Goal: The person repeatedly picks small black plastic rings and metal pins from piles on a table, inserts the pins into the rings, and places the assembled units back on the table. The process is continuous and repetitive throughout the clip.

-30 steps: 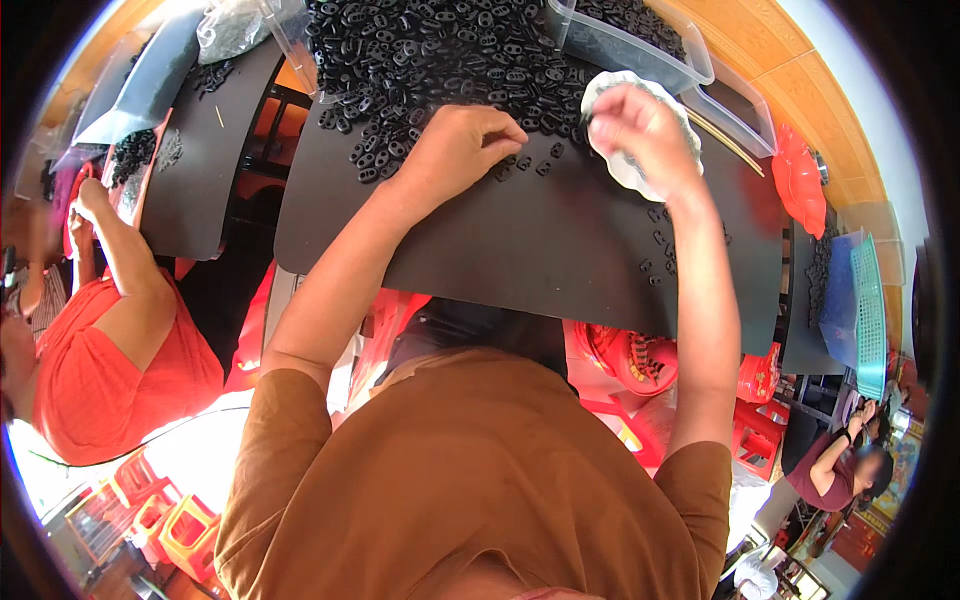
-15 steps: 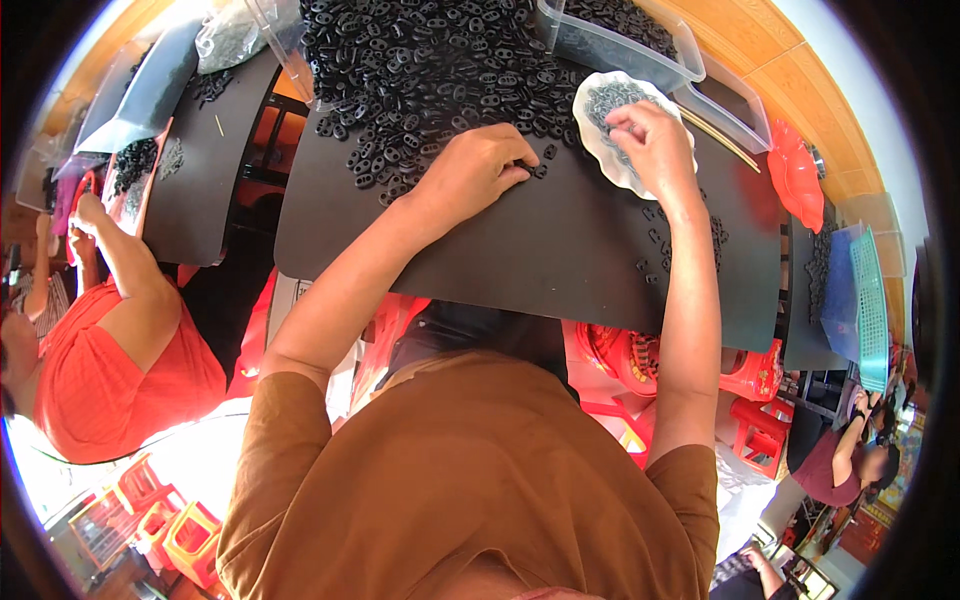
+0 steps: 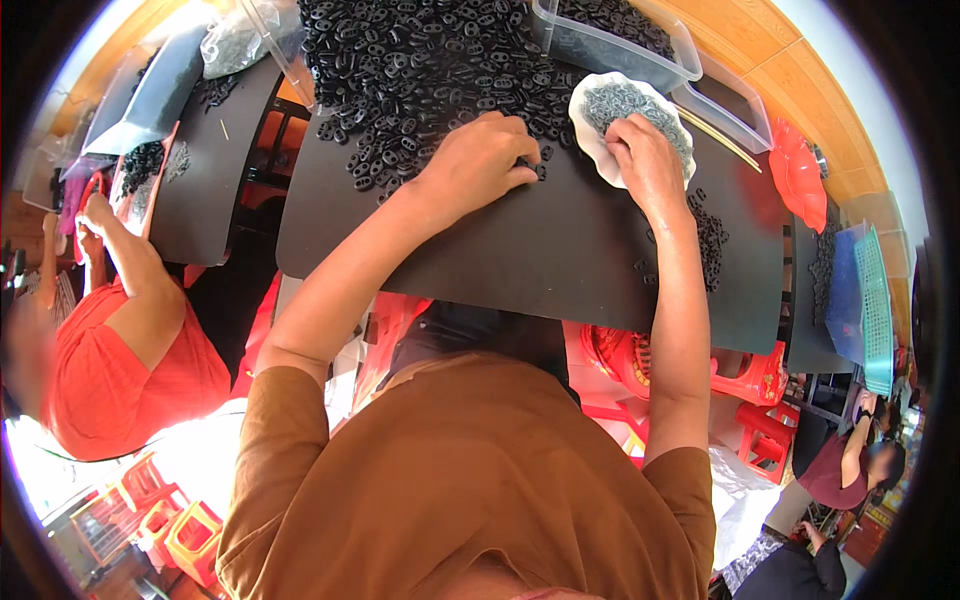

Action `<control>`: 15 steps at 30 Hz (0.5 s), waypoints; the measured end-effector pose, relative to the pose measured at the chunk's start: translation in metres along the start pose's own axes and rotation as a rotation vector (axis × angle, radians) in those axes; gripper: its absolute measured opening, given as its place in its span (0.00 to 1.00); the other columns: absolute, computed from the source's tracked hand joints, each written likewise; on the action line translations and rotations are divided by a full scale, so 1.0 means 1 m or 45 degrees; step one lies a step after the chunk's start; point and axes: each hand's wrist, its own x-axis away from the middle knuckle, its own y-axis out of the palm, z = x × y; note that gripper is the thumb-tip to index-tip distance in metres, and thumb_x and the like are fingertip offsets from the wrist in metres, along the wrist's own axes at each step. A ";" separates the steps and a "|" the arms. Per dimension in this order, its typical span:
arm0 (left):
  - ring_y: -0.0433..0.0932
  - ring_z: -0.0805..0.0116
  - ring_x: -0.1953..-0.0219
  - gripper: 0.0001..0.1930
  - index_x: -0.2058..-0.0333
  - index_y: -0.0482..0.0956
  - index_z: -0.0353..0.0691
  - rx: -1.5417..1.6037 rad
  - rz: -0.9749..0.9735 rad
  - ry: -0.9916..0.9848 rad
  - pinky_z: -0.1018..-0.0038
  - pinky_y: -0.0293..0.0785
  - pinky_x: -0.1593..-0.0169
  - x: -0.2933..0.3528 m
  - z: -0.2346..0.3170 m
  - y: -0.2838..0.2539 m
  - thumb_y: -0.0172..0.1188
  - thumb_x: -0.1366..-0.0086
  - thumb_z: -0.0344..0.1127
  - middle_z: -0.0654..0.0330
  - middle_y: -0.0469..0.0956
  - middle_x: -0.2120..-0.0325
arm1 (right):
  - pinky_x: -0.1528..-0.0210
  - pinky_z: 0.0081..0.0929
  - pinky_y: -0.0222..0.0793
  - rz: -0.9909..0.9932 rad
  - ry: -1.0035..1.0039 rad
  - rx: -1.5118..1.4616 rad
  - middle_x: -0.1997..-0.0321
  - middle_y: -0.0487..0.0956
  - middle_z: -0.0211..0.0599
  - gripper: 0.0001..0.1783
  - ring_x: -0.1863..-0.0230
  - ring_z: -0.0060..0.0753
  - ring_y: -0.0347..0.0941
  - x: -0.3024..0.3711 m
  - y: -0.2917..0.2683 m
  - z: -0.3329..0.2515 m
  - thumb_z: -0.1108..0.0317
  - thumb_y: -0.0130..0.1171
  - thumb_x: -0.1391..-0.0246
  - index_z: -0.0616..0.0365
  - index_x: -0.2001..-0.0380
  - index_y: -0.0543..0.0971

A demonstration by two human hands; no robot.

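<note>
My left hand (image 3: 478,165) rests over the dark table, thumb and fingers closed on a small black two-holed piece (image 3: 533,170). Behind it spreads a large heap of similar black oval pieces (image 3: 430,65). At the right, a white scalloped dish (image 3: 592,148) holds many tiny grey pieces (image 3: 612,100), apparently metal. My right hand (image 3: 648,165) reaches over the dish, its fingertips pinched together among them. Whatever may be between those fingertips is too small to make out. Beside my right forearm lies a pile of small black pieces (image 3: 712,245).
A clear bin (image 3: 620,55) of black pieces stands at the back, near thin sticks (image 3: 720,140). Right of these are a red scalloped dish (image 3: 797,175) and a teal basket (image 3: 877,310). A person in red (image 3: 140,350) works at the left table (image 3: 205,190).
My right hand has drawn slightly nearer, its fingertips closing together at the grey pieces. My left fingers have shifted a little, still around the black piece. Farther right, another person shows more.
</note>
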 end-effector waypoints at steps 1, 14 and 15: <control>0.76 0.57 0.58 0.09 0.66 0.82 0.38 -0.014 -0.013 -0.011 0.64 0.75 0.53 -0.002 0.005 0.001 0.67 0.47 0.32 0.58 0.79 0.67 | 0.62 0.42 0.70 0.026 -0.018 -0.043 0.68 0.76 0.37 0.02 0.62 0.48 0.75 0.002 0.000 0.000 0.73 0.59 0.49 0.57 0.71 0.75; 0.77 0.60 0.58 0.08 0.68 0.80 0.37 0.147 -0.167 -0.028 0.69 0.74 0.56 -0.015 0.001 0.017 0.66 0.48 0.29 0.57 0.79 0.69 | 0.66 0.33 0.68 0.138 0.078 -0.384 0.74 0.75 0.39 0.06 0.72 0.40 0.73 0.003 -0.002 0.003 0.76 0.58 0.49 0.62 0.71 0.70; 0.78 0.63 0.61 0.08 0.68 0.79 0.37 0.264 -0.184 -0.138 0.70 0.74 0.57 -0.016 0.002 0.016 0.66 0.47 0.29 0.57 0.80 0.69 | 0.67 0.31 0.68 0.120 0.102 -0.411 0.74 0.76 0.36 0.06 0.72 0.36 0.74 0.004 -0.002 0.004 0.76 0.59 0.48 0.61 0.71 0.70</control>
